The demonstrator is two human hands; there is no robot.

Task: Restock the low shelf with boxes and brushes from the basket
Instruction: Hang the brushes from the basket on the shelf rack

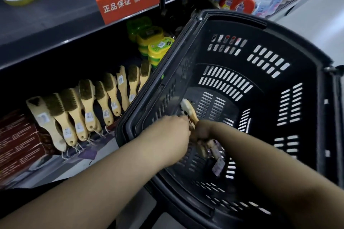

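Note:
Both my hands reach down into the black plastic basket (279,46), which stands tilted against the low shelf. My left hand (173,132) grips a wooden-handled brush (189,110) whose pale end sticks up between the hands. My right hand (202,130) is curled around other brushes (206,147) with paper tags lying on the basket floor. On the low shelf, a row of several wooden brushes (83,109) leans side by side. Dark red boxes (18,139) are stacked at the shelf's far left.
Yellow-green round tins (158,48) are stacked at the back of the low shelf, right of the brushes. A red sign (128,0) hangs on the shelf above. Orange bottles (240,2) stand on the neighbouring shelf. Pale floor (331,29) lies to the right.

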